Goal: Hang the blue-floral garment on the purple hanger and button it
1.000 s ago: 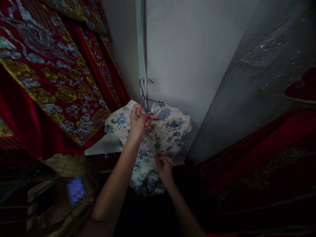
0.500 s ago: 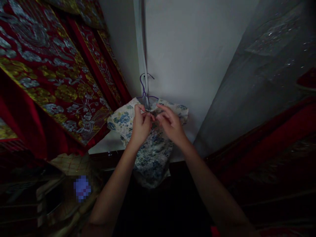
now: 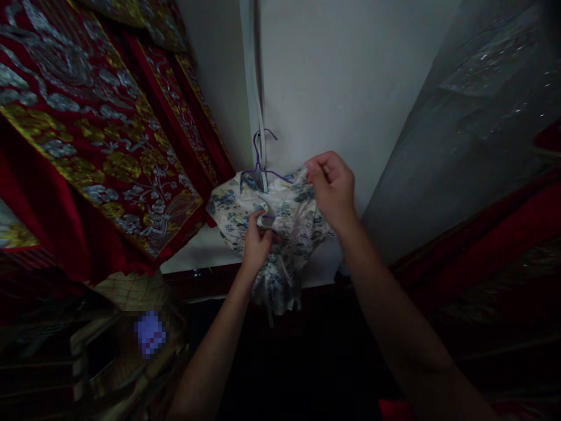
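Observation:
A white garment with a blue and yellow flower print [image 3: 228, 213] hangs on a purple hanger [image 3: 257, 155] against the pale wall. My left hand [image 3: 256, 245] is closed on the front of the garment, at the edge of an opening below the neckline where a bit of the hanger shows. Higher up, my right hand [image 3: 333, 187] pinches the garment's right shoulder and draws it up and outward. The lower part of the garment hangs bunched below my left hand.
A pale strap [image 3: 252, 70] runs down the wall to the hanger. At left hangs a red cloth with gold and silver embroidery [image 3: 118, 128]. Clear plastic sheeting [image 3: 477, 88] covers the right side, above more red cloth [image 3: 495, 234]. A chair [image 3: 131, 292] stands at lower left.
My right hand has moved from the neckline up and right to the garment's shoulder, which it now pinches. My left hand has moved lower on the front. The garment's lower part has drawn up.

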The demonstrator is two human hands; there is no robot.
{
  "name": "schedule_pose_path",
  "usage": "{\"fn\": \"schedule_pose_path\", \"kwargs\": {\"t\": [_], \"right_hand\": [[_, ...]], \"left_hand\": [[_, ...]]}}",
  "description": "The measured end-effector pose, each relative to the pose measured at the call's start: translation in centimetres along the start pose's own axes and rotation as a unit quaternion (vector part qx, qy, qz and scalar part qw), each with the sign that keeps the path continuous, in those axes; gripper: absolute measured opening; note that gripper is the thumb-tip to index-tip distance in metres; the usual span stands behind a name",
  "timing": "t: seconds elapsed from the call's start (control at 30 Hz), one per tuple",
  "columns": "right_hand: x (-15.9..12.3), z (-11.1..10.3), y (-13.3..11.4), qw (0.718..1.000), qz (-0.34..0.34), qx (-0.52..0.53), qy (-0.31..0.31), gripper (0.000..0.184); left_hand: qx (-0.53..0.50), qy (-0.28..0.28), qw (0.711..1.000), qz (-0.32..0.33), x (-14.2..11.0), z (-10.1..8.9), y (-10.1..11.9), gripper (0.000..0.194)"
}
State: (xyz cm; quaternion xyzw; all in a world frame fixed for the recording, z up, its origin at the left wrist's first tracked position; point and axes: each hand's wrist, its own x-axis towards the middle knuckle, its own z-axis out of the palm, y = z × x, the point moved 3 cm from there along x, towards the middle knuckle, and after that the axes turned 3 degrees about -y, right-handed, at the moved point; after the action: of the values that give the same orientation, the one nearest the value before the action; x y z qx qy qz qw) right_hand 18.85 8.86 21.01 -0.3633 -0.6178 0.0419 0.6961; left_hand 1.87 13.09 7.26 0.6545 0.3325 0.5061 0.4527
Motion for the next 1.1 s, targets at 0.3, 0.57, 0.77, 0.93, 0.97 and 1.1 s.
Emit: {"fn": "schedule_pose_path", "kwargs": {"t": [0.3,0.57,0.77,0.93,0.97,1.1], "right_hand": [[-10.9,-8.7,4.7,0.884,0.233,0.356,0.195,0.009],[-20.7,-3.3,5.6,0.738,0.322,0.526,0.273,0.023],[-21.5,-2.6,4.7,0.703,0.335,0.568,0.268,0.021],[-21.9,1.2,2.5,0.713,0.452,0.534,0.047,0.023],[-21.8,2.1,1.9,0.710,0.464,0.529,-0.004,0.025],[-21.8,3.6,1.7,0.721,0.491,0.482,-0.082,0.021]], "left_hand": [[0.162,0.147,0.969,0.117,2.1,-2.2,3.7,0.068],[0.185,0.127,0.971,0.087,7.8,-5.7,4.0,0.064],[0.068,0.080,0.994,0.037,6.1,-7.4,0.6,0.051],[0.043,0.164,0.985,0.019,5.6,-5.2,-2.1,0.084],[0.003,0.169,0.986,-0.012,5.9,-5.2,-2.9,0.079],[-0.148,0.218,0.957,-0.119,5.9,-7.5,-6.2,0.026]]}}
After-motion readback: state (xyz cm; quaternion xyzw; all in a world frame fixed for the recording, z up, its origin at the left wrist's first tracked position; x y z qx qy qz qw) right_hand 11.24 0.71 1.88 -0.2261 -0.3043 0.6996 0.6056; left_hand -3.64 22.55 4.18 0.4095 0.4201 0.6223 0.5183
